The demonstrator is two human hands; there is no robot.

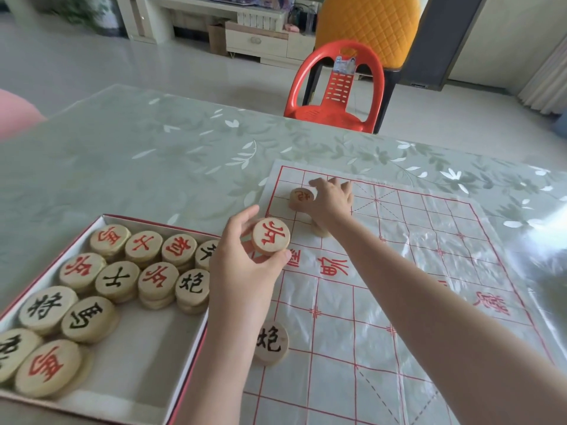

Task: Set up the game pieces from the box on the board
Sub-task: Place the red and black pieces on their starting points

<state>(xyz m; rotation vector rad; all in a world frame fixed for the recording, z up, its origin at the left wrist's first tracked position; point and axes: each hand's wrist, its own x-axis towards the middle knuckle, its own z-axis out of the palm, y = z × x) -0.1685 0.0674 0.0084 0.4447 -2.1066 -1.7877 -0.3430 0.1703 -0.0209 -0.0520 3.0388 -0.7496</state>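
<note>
Pieces: I log one round pale wooden piece with a red character (pixel 271 236) held clear of the surface. It is over the left edge of the translucent plastic board with a red grid (pixel 399 302), about midway along that edge. The left hand (pixel 245 259) pinches it by the rim with the thumb on the near side and the fingers curled on the far side, face up.

A second red-marked wooden piece (pixel 302 197) sits on the board near its far-left corner. The right hand (pixel 333 199) lies against this piece's right side. I cannot tell whether the fingers grip it or only touch it.

A pale piece (pixel 320 230) lies on the board under the right wrist, its face hidden. A black-marked wooden piece (pixel 271 343) lies flat on the board close to its near-left edge.

Just left of the board is a shallow red-rimmed cardboard box (pixel 153 348), holding stacked wooden pieces (pixel 118 280) marked in red and black.

Board and box rest on a table with a pale green leaf-patterned cover (pixel 153 154). Beyond the board's far edge stands a red plastic chair (pixel 337 90).
</note>
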